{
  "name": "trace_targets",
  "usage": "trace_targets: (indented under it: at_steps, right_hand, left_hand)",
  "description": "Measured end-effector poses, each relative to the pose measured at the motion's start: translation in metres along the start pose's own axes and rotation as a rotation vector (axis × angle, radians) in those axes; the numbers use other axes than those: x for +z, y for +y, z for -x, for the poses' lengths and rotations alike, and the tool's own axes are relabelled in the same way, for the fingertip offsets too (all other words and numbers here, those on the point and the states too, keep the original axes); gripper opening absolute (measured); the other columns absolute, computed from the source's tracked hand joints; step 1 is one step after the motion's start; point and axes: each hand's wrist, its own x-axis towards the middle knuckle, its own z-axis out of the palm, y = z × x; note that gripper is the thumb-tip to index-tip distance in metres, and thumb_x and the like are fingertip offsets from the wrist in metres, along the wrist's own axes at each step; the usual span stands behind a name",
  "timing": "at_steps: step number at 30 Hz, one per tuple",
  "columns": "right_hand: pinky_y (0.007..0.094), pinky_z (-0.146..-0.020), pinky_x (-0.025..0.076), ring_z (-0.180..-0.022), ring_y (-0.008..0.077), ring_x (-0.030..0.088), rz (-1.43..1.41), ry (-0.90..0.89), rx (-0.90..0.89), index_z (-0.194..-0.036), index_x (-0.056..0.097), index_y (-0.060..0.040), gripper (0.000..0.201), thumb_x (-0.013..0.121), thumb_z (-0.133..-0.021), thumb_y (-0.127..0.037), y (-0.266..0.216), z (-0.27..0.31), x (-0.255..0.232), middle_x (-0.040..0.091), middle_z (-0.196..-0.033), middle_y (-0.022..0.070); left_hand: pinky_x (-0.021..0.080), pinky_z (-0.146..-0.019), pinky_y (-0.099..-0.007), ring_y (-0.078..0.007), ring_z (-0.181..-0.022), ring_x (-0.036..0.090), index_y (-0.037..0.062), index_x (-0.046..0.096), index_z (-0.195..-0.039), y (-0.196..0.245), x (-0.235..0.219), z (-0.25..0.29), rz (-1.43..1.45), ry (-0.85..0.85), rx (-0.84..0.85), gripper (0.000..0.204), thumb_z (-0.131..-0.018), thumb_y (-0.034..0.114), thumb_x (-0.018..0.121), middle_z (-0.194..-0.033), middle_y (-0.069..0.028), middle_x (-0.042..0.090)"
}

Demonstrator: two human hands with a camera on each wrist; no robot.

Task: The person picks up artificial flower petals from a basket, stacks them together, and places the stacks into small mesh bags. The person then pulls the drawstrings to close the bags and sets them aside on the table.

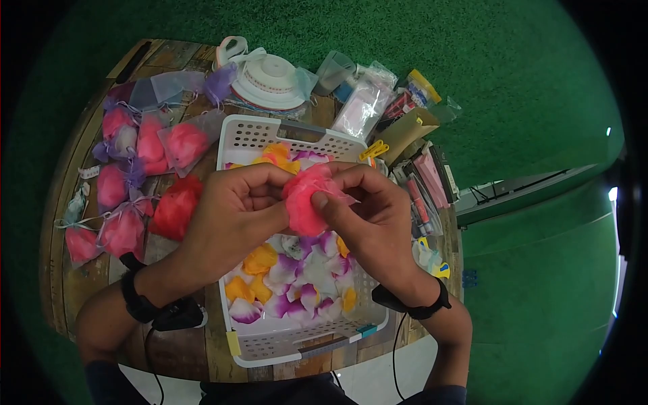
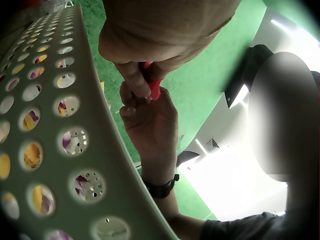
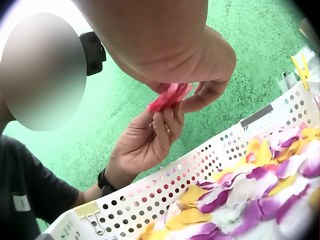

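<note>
A bunch of pink petals (image 1: 307, 202) is held between both hands above a white perforated basket (image 1: 233, 297). The left hand (image 1: 233, 219) pinches its left side between thumb and fingers. On the other side the right hand (image 1: 378, 223) grips it, thumb lying across the front. In the left wrist view only a small red-pink part (image 2: 154, 90) shows between the hands. The right wrist view shows the petals (image 3: 170, 98) pinched by both hands beside the basket wall (image 3: 165, 187). Purple-white and yellow petals (image 1: 260, 258) lie in the basket.
Mesh bags with pink contents (image 1: 121, 229) and a red bunch (image 1: 177, 208) lie left of the basket. Behind it are ribbon rolls (image 1: 270, 81), a clear cup (image 1: 334, 71) and plastic packets (image 1: 364, 101). A yellow clip (image 1: 374, 150) sits on the rim; pouches (image 1: 428, 179) lie right.
</note>
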Motion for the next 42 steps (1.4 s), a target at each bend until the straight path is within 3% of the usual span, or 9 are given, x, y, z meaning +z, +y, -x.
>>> trace_targets:
  at_steps: [6, 8, 13, 18, 20, 31, 34, 40, 42]
  right_hand:
    - [0.0183, -0.059, 0.047, -0.068, 0.0043, 0.059, -0.086, 0.069, 0.155, -0.093, 0.063, 0.0014, 0.012, 0.07, -0.09, -0.008, -0.006, -0.001, -0.003, 0.067, -0.081, 0.0031]
    - [0.0181, -0.059, 0.047, -0.068, 0.0036, 0.058, -0.085, 0.089, 0.144, -0.092, 0.063, 0.0011, 0.011, 0.07, -0.09, -0.008, -0.007, -0.001, -0.003, 0.067, -0.08, 0.0028]
    - [0.0178, -0.057, 0.046, -0.067, 0.0029, 0.057, -0.076, 0.116, 0.123, -0.092, 0.064, 0.0011, 0.011, 0.069, -0.09, -0.008, -0.006, 0.0, -0.002, 0.066, -0.08, 0.0022]
    - [0.0179, -0.057, 0.045, -0.068, 0.0026, 0.058, -0.078, 0.027, 0.202, -0.097, 0.065, 0.0009, 0.016, 0.066, -0.094, -0.015, -0.005, 0.002, -0.003, 0.067, -0.081, 0.0015]
    - [0.0181, -0.058, 0.045, -0.069, 0.0026, 0.057, -0.115, 0.007, 0.203, -0.099, 0.065, 0.0006, 0.018, 0.063, -0.096, -0.017, -0.009, 0.004, -0.002, 0.067, -0.082, 0.0012]
    - [0.0201, -0.058, 0.046, -0.071, 0.0043, 0.059, -0.025, -0.061, 0.156, -0.111, 0.065, 0.0016, 0.025, 0.058, -0.099, -0.019, -0.005, 0.009, -0.003, 0.068, -0.085, 0.003]
    - [0.0202, -0.054, 0.046, -0.067, 0.0047, 0.059, -0.031, 0.0, 0.2, -0.11, 0.065, 0.0019, 0.024, 0.059, -0.099, -0.019, -0.008, 0.007, -0.004, 0.068, -0.083, 0.0033]
    - [0.0221, -0.051, 0.049, -0.064, 0.0115, 0.065, 0.041, 0.176, 0.06, -0.107, 0.066, 0.0028, 0.026, 0.062, -0.097, -0.021, -0.012, 0.004, -0.018, 0.069, -0.08, 0.0079]
    - [0.0209, -0.051, 0.049, -0.063, 0.0089, 0.063, -0.015, 0.122, 0.083, -0.108, 0.065, 0.0022, 0.023, 0.065, -0.095, -0.017, -0.021, 0.009, -0.016, 0.069, -0.079, 0.0064]
  left_hand:
    - [0.058, -0.085, -0.0287, -0.0158, -0.094, 0.068, -0.0077, 0.058, -0.115, 0.008, 0.005, 0.001, 0.117, -0.024, -0.012, 0.025, -0.094, 0.006, 0.061, -0.105, -0.0125, 0.067]
    - [0.058, -0.085, -0.029, -0.0163, -0.094, 0.068, -0.0078, 0.057, -0.117, 0.014, 0.005, 0.002, 0.229, 0.012, -0.105, 0.028, -0.095, 0.009, 0.061, -0.105, -0.0126, 0.067]
    - [0.059, -0.082, -0.0285, -0.0149, -0.092, 0.067, -0.0071, 0.057, -0.116, 0.005, 0.004, 0.001, 0.118, 0.038, -0.059, 0.026, -0.097, 0.01, 0.06, -0.102, -0.0114, 0.066]
    - [0.06, -0.081, -0.0278, -0.0138, -0.091, 0.067, -0.0062, 0.058, -0.113, 0.002, 0.003, 0.0, 0.07, 0.048, -0.039, 0.022, -0.097, 0.008, 0.059, -0.099, -0.0095, 0.066]
    - [0.06, -0.075, -0.0272, -0.0106, -0.088, 0.067, -0.0011, 0.06, -0.113, -0.002, 0.0, -0.001, 0.044, 0.068, -0.004, 0.023, -0.096, 0.014, 0.062, -0.097, -0.0051, 0.068]
    - [0.06, -0.076, -0.0264, -0.0107, -0.085, 0.067, -0.0055, 0.062, -0.112, 0.001, 0.001, -0.003, -0.006, 0.083, -0.016, 0.021, -0.096, 0.008, 0.061, -0.097, -0.0079, 0.068]
    - [0.06, -0.076, -0.0263, -0.0103, -0.084, 0.067, -0.0057, 0.063, -0.11, 0.0, -0.003, -0.003, -0.023, 0.093, -0.001, 0.02, -0.096, 0.007, 0.061, -0.097, -0.0077, 0.068]
    - [0.06, -0.077, -0.0268, -0.0094, -0.086, 0.066, -0.0042, 0.063, -0.109, -0.002, -0.005, -0.004, -0.023, 0.117, 0.001, 0.018, -0.095, 0.007, 0.062, -0.096, -0.0068, 0.068]
    - [0.061, -0.076, -0.0262, -0.0088, -0.087, 0.065, -0.006, 0.063, -0.109, -0.005, -0.004, -0.004, -0.033, 0.116, -0.002, 0.018, -0.095, 0.005, 0.061, -0.096, -0.0067, 0.068]
